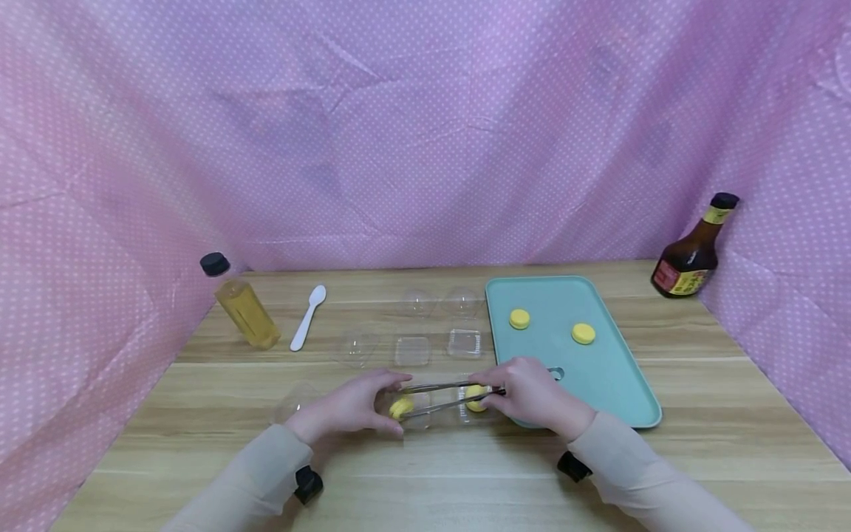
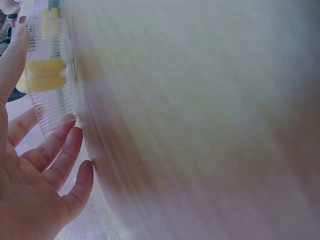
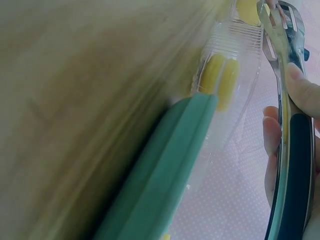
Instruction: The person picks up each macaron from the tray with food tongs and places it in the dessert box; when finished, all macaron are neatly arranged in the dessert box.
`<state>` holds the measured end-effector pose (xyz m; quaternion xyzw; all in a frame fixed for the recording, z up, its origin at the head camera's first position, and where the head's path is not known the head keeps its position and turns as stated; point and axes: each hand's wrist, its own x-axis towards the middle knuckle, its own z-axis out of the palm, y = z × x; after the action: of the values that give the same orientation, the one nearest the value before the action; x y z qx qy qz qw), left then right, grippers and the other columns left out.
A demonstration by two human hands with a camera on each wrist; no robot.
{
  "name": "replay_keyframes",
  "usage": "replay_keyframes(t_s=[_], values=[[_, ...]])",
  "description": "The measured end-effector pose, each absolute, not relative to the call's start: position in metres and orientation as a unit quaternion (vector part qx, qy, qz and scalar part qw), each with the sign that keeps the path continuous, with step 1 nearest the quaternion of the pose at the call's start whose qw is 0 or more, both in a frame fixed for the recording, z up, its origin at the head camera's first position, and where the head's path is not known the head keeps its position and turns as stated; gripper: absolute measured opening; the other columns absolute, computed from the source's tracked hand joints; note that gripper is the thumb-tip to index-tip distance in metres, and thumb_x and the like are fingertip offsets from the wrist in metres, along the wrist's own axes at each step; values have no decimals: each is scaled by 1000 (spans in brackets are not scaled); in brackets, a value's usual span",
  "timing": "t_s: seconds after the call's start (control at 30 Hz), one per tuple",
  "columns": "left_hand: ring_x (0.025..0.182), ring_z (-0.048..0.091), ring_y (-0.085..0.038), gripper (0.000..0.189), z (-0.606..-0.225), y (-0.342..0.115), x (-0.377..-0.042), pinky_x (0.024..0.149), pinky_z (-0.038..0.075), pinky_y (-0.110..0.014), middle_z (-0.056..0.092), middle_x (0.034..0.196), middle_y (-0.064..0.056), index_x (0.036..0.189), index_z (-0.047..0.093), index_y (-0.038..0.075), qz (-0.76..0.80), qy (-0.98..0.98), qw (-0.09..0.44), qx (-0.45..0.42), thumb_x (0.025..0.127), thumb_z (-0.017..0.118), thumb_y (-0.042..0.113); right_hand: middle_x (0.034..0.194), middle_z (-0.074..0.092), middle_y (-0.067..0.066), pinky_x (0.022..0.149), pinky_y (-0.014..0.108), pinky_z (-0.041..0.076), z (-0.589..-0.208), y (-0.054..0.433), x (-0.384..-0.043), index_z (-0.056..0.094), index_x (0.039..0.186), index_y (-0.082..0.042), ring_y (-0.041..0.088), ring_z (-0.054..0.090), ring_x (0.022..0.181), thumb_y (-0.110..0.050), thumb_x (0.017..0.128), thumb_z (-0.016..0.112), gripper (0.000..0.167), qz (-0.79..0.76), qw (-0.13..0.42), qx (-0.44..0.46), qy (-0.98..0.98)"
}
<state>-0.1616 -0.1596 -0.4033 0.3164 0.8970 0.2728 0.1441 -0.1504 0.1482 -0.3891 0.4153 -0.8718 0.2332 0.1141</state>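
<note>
My right hand grips metal tongs with dark handles. Their tips reach left to a yellow macaron in a small clear plastic box. Around the left end of this box my left hand is spread, fingertips at its lower edge and thumb on the other side. A second macaron sits in the neighbouring clear box, below the tongs and beside the tray's edge. Two more macarons, one at the back left and one further right, lie on the green tray.
Behind the hands stand empty clear box bases and domed lids. More clear lids lie to the left. A white spoon and a bottle of yellow liquid are further left. A dark sauce bottle stands at the back right.
</note>
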Motion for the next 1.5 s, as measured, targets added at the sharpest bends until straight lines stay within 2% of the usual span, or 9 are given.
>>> replay_keyframes(t_s=[0.33,0.73,1.1,1.5], values=[[116,55,-22,82,-406,-160,-162,103,41,-45,59,125,-5,138,47,9,271,900,138,311,70,80,43,96,74,4,58,16,50,-388,152,-150,73,107,-7,11,70,76,-12,74,80,34,257,98,410,-870],[116,55,-23,84,-408,-160,-163,103,41,-45,59,125,-7,138,47,9,276,899,143,309,70,80,44,95,74,3,63,22,56,-387,151,-148,74,104,-7,11,71,79,-12,71,81,34,232,132,429,-863],[118,55,-25,82,-407,-159,-163,104,41,-46,58,127,-8,138,47,9,276,898,148,308,71,80,40,95,74,1,61,24,55,-382,145,-145,74,104,-9,9,70,79,-13,72,80,33,196,128,415,-879],[116,55,-24,81,-406,-159,-162,103,41,-46,58,127,-7,139,46,8,270,899,145,313,72,80,39,88,75,-2,58,26,54,-381,142,-145,76,95,-12,6,70,72,-2,64,80,33,161,200,445,-858]])
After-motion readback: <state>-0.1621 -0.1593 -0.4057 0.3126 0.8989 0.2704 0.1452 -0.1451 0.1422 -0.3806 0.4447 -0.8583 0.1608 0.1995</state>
